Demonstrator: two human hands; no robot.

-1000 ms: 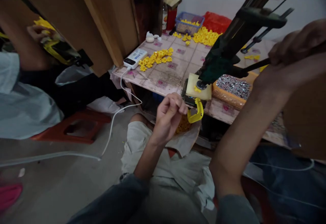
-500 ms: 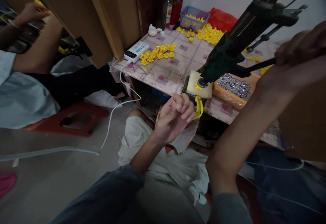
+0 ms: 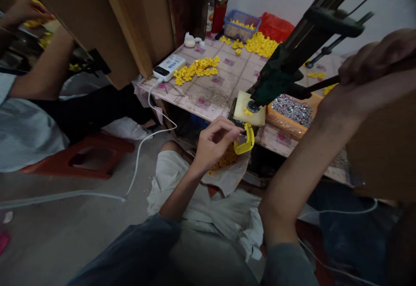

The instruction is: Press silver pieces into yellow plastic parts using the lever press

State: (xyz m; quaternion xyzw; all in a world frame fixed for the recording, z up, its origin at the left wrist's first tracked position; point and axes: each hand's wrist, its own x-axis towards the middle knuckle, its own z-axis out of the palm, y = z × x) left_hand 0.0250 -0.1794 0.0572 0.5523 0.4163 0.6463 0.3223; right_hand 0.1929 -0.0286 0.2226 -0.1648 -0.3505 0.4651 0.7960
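Lever (image 3: 321, 82) is being gripped by the right hand (image 3: 373, 67) while fingertips of the left hand (image 3: 212, 141) are being pinched near the pad (image 3: 248, 113), awaiting reloading.

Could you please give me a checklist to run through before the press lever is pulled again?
1. Right hand on the press lever: ok, fingers wrapped around it.
2. Left hand away from the press head: ok, it sits below the table edge, fingertips pinched by the yellow clip.
3. Yellow piece seated on the cream pad under the head: cannot tell, partly hidden.
4. Tray of silver bits beside the pad: ok, stocked.
5. Loose yellow pieces on the tiled table: ok, lying apart from the press.
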